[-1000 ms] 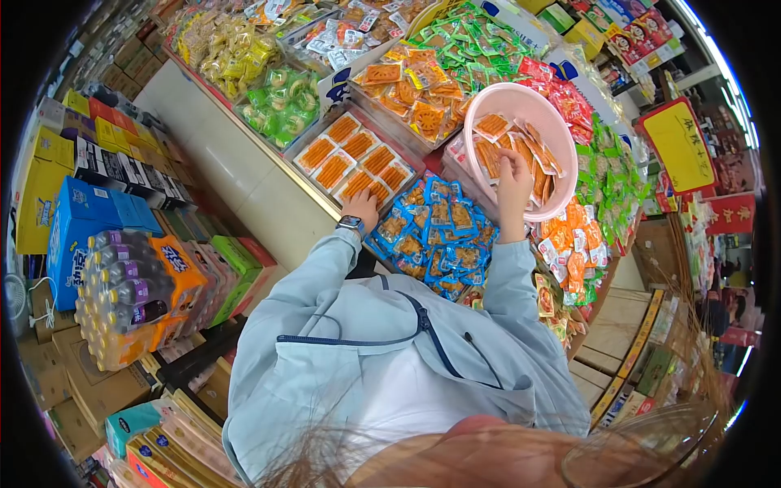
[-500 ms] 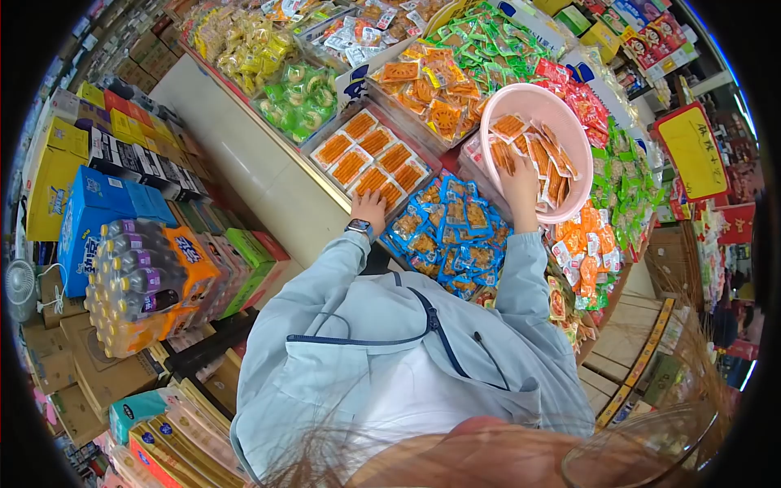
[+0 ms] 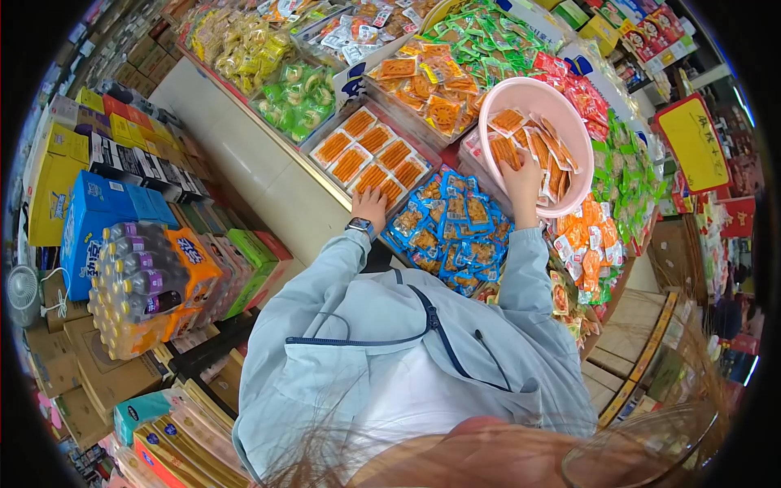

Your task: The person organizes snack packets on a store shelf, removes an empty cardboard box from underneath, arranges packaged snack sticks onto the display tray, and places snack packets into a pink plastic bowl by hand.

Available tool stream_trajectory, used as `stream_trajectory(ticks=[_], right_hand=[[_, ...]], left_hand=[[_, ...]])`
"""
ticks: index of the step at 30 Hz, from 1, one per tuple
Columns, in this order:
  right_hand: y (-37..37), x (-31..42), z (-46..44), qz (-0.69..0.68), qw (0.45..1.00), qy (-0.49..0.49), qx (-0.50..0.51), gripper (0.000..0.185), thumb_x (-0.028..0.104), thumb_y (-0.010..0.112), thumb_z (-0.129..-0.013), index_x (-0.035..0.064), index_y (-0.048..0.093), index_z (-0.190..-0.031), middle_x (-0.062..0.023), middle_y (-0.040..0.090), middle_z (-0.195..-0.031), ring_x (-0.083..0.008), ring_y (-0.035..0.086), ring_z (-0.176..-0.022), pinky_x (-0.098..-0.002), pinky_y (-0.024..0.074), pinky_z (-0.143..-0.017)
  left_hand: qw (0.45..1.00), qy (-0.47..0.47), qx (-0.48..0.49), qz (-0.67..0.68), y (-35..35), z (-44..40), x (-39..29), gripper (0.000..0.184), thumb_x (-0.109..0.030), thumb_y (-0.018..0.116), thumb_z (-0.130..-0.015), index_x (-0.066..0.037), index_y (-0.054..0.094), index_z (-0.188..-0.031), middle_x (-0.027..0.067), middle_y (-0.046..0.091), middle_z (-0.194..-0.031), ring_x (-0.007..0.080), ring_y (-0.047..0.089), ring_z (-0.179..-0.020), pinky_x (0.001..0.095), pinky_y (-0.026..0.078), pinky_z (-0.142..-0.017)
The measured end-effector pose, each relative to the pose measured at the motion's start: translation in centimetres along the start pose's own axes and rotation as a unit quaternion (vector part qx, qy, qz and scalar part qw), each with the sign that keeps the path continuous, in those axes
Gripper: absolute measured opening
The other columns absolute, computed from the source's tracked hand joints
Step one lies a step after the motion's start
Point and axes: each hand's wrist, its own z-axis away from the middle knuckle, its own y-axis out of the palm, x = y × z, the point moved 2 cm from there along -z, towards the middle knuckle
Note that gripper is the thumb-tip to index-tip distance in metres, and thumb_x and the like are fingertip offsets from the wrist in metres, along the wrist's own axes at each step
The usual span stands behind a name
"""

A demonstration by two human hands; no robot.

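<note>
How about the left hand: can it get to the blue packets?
Probably yes: the blue packets lie close beside the left hand, with seemingly only the tray wall between.

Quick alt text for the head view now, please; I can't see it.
A person's right hand is inside a pink basin of orange snack packs; the left hand lies over similar packs set in rows. Blue packets lie between the hands, with green packets farther back.
</note>
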Motion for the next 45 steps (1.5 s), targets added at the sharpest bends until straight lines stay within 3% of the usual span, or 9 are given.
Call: stream_trajectory(ticks=[8, 11, 15, 19, 22, 25, 30, 34, 45], right_hand=[[-1.3, 0.4, 0.6, -0.183, 0.973, 0.135, 0.039, 0.021, 0.01, 0.062, -0.082, 0.0013, 0.064, -0.1, -0.0092, 0.063, -0.08, -0.0155, 0.061, -0.069, -0.0283, 0.0473, -0.059], [-0.6, -1.0, 1.3, -0.421, 0.894, 0.053, -0.145, 0.018, 0.003, 0.056, -0.085, 0.0024, 0.061, -0.102, -0.0039, 0.061, -0.087, -0.0076, 0.054, -0.057, -0.023, 0.0423, -0.048], [-3.0, 5.1, 3.9, -0.524, 0.843, 0.114, -0.05, 0.016, 0.004, 0.053, -0.086, 0.0058, 0.062, -0.1, 0.0019, 0.057, -0.076, -0.002, 0.042, -0.047, -0.0151, 0.0327, -0.043], [2.5, 8.1, 7.0, -0.653, 0.72, 0.168, 0.163, 0.015, 0.005, 0.053, -0.085, 0.0016, 0.065, -0.094, -0.0034, 0.063, -0.083, -0.0092, 0.058, -0.059, -0.0209, 0.0475, -0.05], [7.4, 8.5, 10.0, -0.568, 0.713, 0.255, 0.323, 0.017, 0.008, 0.055, -0.085, -0.0012, 0.066, -0.094, -0.0088, 0.065, -0.082, -0.0111, 0.059, -0.06, -0.0239, 0.0474, -0.048], [11.4, 8.5, 11.5, -0.545, 0.736, 0.292, 0.276, 0.02, 0.009, 0.051, -0.088, -0.0013, 0.065, -0.098, -0.0063, 0.064, -0.082, -0.0109, 0.059, -0.062, -0.0226, 0.045, -0.052], [13.9, 8.6, 10.0, -0.589, 0.715, 0.287, 0.245, 0.03, 0.011, 0.051, -0.089, -0.0033, 0.056, -0.114, -0.0112, 0.062, -0.097, -0.0167, 0.062, -0.075, -0.0269, 0.0515, -0.06], [13.9, 8.2, 10.9, -0.413, 0.689, 0.269, 0.531, 0.042, 0.02, 0.055, -0.088, -0.0026, 0.049, -0.123, -0.0143, 0.06, -0.102, -0.0207, 0.064, -0.082, -0.0305, 0.0541, -0.068], [13.9, 7.0, 12.5, -0.43, 0.705, 0.272, 0.495, 0.032, 0.022, 0.052, -0.091, 0.0006, 0.056, -0.113, -0.0124, 0.063, -0.099, -0.0176, 0.062, -0.081, -0.0271, 0.0513, -0.068]], left_hand=[[1.0, 0.001, -0.015, -0.007, 0.4, 0.0, 0.0, 0.045, -0.016, 0.037, -0.089, -0.012, 0.045, -0.133, 0.0086, 0.033, -0.146, 0.0284, 0.024, -0.137, 0.051, 0.009, -0.112], [1.0, 0.003, -0.018, -0.008, 0.3, 0.0, 0.0, 0.044, -0.018, 0.037, -0.089, -0.012, 0.046, -0.132, 0.0081, 0.034, -0.146, 0.0282, 0.025, -0.137, 0.0507, 0.009, -0.112], [0.999, 0.012, -0.043, -0.011, 0.9, 0.0, 0.3, 0.043, -0.018, 0.036, -0.089, -0.013, 0.047, -0.131, 0.0086, 0.035, -0.145, 0.0277, 0.026, -0.136, 0.0511, 0.011, -0.111], [0.999, 0.003, -0.053, -0.003, 0.8, 0.0, 0.0, 0.042, -0.019, 0.037, -0.089, -0.014, 0.047, -0.13, 0.0089, 0.036, -0.144, 0.0279, 0.028, -0.135, 0.0511, 0.012, -0.111], [0.998, -0.004, 0.051, -0.039, -0.9, 0.2, -0.4, 0.041, -0.019, 0.038, -0.089, -0.013, 0.048, -0.128, 0.0096, 0.036, -0.143, 0.0286, 0.029, -0.135, 0.052, 0.013, -0.11], [0.994, 0.027, -0.11, -0.002, 1.7, -0.2, 0.5, 0.04, -0.025, 0.044, -0.087, -0.013, 0.052, -0.125, 0.0099, 0.041, -0.14, 0.0295, 0.031, -0.133, 0.0532, 0.018, -0.108], [0.992, 0.028, -0.12, -0.016, 1.7, 0.0, 0.5, 0.039, -0.023, 0.044, -0.086, -0.011, 0.052, -0.123, 0.0105, 0.041, -0.139, 0.0301, 0.034, -0.131, 0.0535, 0.02, -0.107], [0.993, 0.022, -0.113, -0.001, 1.3, -0.2, 0.3, 0.039, -0.023, 0.046, -0.086, -0.011, 0.052, -0.123, 0.0103, 0.041, -0.139, 0.0301, 0.034, -0.131, 0.0543, 0.02, -0.107], [0.987, -0.016, -0.151, 0.058, 1.0, -1.0, 0.0, 0.041, -0.023, 0.047, -0.084, -0.01, 0.048, -0.124, 0.0124, 0.047, -0.13, 0.0293, 0.04, -0.124, 0.0543, 0.025, -0.102]])
